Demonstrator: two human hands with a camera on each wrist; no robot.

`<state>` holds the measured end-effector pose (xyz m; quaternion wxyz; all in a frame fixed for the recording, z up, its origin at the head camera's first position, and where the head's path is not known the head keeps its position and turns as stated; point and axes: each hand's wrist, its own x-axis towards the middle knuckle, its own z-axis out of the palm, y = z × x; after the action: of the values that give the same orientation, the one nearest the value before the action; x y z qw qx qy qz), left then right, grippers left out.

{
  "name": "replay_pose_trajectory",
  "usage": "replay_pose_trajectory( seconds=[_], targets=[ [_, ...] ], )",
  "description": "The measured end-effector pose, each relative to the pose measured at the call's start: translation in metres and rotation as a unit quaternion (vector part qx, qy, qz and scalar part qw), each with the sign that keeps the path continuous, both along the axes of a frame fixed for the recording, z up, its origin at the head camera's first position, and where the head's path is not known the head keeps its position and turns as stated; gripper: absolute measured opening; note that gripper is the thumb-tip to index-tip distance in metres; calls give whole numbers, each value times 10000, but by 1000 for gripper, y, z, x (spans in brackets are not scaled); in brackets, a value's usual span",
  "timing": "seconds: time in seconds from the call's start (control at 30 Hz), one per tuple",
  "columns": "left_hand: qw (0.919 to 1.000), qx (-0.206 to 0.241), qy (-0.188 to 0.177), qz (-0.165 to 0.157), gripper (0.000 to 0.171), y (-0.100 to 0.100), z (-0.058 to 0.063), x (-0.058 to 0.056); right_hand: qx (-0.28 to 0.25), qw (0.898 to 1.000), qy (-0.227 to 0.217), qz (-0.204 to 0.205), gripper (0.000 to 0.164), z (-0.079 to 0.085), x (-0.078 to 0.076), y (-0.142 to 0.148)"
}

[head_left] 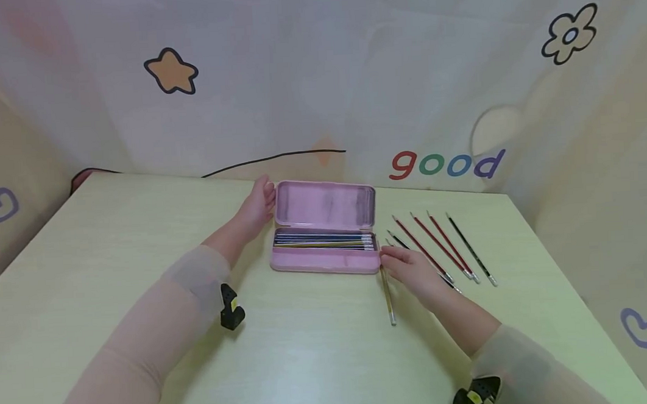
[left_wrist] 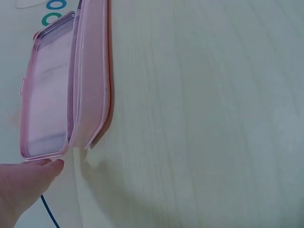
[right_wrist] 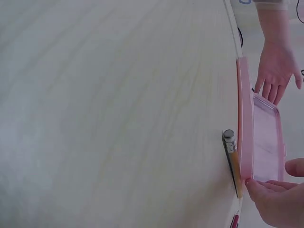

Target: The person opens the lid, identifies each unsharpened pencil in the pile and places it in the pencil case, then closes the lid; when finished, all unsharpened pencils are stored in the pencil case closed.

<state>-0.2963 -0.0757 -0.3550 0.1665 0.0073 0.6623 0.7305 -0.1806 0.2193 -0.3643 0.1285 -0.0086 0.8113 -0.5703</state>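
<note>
A pink pencil case [head_left: 326, 261] stands on the table with its lid [head_left: 323, 205] raised. Several dark pencils and a yellow one [head_left: 326, 244] lie lengthwise inside. My left hand [head_left: 257, 208] is at the left end of the lid; its fingers look extended in the right wrist view, the fingertips touching or very near the lid's edge. At the case's right end, my right hand [head_left: 412, 270] touches the corner with its fingertips, thumb apart from the fingers. Partly beneath that hand, a yellow pencil [head_left: 388, 296] lies on the table beside the case.
Several red and dark pencils, among them a red pencil [head_left: 441, 244] and a dark pencil [head_left: 471, 249], lie slanted right of the case. A patterned curtain [head_left: 317, 74] hangs behind the table [head_left: 309, 349]. Black wrist devices, one a camera [head_left: 231, 307], sit on both sleeves.
</note>
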Motion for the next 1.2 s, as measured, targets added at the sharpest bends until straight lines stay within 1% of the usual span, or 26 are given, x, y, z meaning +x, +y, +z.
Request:
replay_pose_trajectory(
  seconds=[0.1, 0.23, 0.33, 0.5, 0.57, 0.7, 0.8, 0.87, 0.93, 0.97, 1.0, 1.03, 1.07, 1.1, 1.13, 1.17, 1.2],
  targets=[
    [9997, 219, -62, -1, 69, -1, 3, 2, -423, 9988, -201, -132, 45, -2, -1, 1],
    [9995, 306, -10, -114, 70, -6, 8, 8, -830, 9952, -449, -243, 46, -3, -2, 3],
    [9993, 313, 18, -212, 70, -14, 10, 14, -1129, 9913, -611, -306, 49, -3, -2, 3],
    [9968, 502, 21, -623, 73, -29, 12, 22, -1750, 9791, -901, -517, 64, -5, -3, 5],
    [9947, 543, 108, -862, 75, -35, 12, 25, -1931, 9750, -943, -571, 70, -6, -2, 6],
    [9895, 243, 403, -1370, 80, -43, 13, 34, -2091, 9709, -984, -627, 78, -8, -1, 9],
    [9815, -123, 639, -1801, 82, -49, 12, 43, -2148, 9701, -999, -536, 81, -9, -1, 10],
    [9752, -440, 791, -2020, 82, -52, 10, 49, -2086, 9726, -944, -388, 81, -8, -1, 11],
    [9653, -959, 967, -2226, 82, -53, 8, 55, -1882, 9783, -834, -245, 78, -7, -1, 12],
    [9592, -1300, 1039, -2285, 82, -53, 7, 58, -1636, 9838, -720, -169, 74, -5, -1, 12],
    [9518, -1684, 1109, -2310, 80, -53, 6, 61, -1390, 9887, -563, -68, 71, -4, 0, 13],
    [9427, -2080, 1183, -2324, 78, -53, 5, 64, -1076, 9935, -359, 39, 68, -2, 0, 14],
    [9328, -2418, 1251, -2360, 75, -52, 5, 68, -600, 9980, -137, 149, 66, -1, 1, 15],
    [9196, -2763, 1377, -2430, 72, -51, 4, 71, -124, 9995, 71, 288, 64, 1, 1, 15],
    [9049, -3083, 1538, -2500, 69, -50, 4, 74, 422, 9974, 328, 475, 63, 3, 2, 14],
    [8897, -3357, 1699, -2584, 67, -49, 4, 77, 954, 9912, 611, 692, 63, 5, 3, 13],
    [8736, -3618, 1867, -2666, 65, -48, 3, 79, 1418, 9818, 857, 930, 64, 6, 4, 11]
  ],
)
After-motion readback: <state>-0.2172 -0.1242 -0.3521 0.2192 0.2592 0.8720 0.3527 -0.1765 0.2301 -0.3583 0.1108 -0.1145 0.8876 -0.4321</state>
